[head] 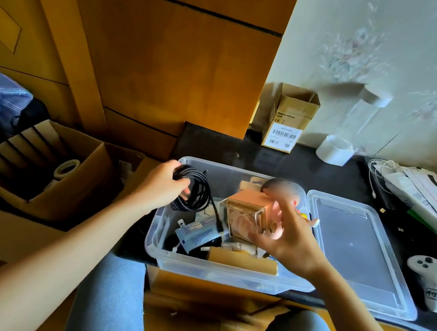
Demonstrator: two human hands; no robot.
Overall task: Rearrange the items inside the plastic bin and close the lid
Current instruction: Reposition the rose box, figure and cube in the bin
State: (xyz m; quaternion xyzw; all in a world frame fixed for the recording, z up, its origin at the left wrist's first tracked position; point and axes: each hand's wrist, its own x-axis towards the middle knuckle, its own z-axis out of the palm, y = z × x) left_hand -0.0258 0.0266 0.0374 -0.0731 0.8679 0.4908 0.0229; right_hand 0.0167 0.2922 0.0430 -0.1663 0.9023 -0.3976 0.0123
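Observation:
A clear plastic bin (216, 272) stands open on a black tabletop, filled with several small items. My left hand (162, 186) grips a coiled black cable (195, 190) above the bin's left rim. My right hand (285, 235) holds a clear boxed item with a pink inside (244, 214) over the bin's middle, fingers spread around its right side. A doll's head (282, 189) lies behind it. A brown cardboard box (242, 260) and a blue-white packet (196, 231) lie inside near the front. The clear lid (357, 252) lies flat to the right of the bin.
A white game controller (427, 281) lies right of the lid. An open cardboard box (288, 118) and a white roll (335, 150) stand by the wall. Papers and white cables (413, 187) fill the far right. A large carton with a tape roll (66, 168) sits left.

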